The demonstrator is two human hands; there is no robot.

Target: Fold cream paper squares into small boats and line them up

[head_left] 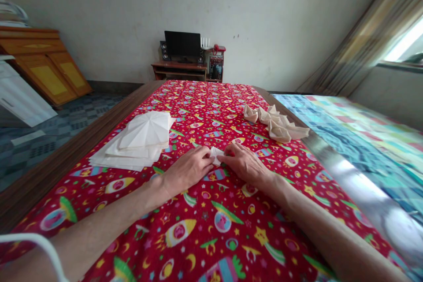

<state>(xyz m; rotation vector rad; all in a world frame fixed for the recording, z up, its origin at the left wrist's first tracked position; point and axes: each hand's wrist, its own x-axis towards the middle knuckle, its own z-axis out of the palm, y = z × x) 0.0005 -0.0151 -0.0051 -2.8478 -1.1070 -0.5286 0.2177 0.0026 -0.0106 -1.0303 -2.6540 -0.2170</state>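
A small folded piece of white paper (216,155) lies low over the red patterned cloth, between my two hands. My left hand (193,163) pinches its left edge with bent fingers. On the opposite side, my right hand (246,161) grips the paper between thumb and fingers, and the fingertips partly cover it. To the left is a stack of creased white paper sheets (145,130), the top one marked with fold lines that spread from its middle. Several folded paper shapes (277,122) with raised points sit together on the right.
The red cloth (211,97) covers a long brown table (20,169). Beyond its far end stands a desk with a monitor (183,45). A bed (357,150) is along the right side; a wooden cabinet (49,68) is at the left. A white cable (36,239) crosses near my left forearm.
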